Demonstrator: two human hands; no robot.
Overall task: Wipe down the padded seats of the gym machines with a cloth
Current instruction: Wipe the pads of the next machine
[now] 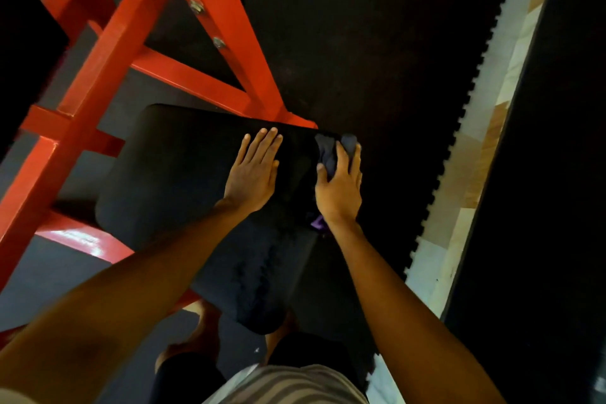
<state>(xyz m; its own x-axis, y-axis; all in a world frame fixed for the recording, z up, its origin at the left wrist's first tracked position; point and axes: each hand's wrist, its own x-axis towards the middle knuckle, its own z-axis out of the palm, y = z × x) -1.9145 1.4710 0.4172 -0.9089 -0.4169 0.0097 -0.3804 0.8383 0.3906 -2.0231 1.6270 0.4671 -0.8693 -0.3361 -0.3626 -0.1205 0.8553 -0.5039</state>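
At the very bottom, a striped shirt [288,384] is seen, and dark shorts [183,380] just above it. 2 bare arms are stretched forward from there.

A black seat [183,174] is found in the middle, tilted across the view. Its near end [259,289] looks rough and worn. Part of a bare foot [200,334] is seen under that end.

The left hand [252,174] is laid flat on the seat, palm down. Its fingers [262,144] are held straight and close together, and nothing is gripped by them.

The right hand [339,187] is placed at the far right corner of the seat. A dark cloth [331,149] is bunched up there and pressed on the pad. The fingers are curled around the cloth and clamped on it, with the thumb on the left side. A small purple bit [317,224] is seen near the right wrist; what it is cannot be told.

A red frame [108,52] is seen behind and left of the seat. Its bars are joined with bolts [196,5].

A black mat [360,43] is spread on the floor past the seat. Its toothed edge [472,102] is seen on the right, beside a strip of pale tiles [492,128].
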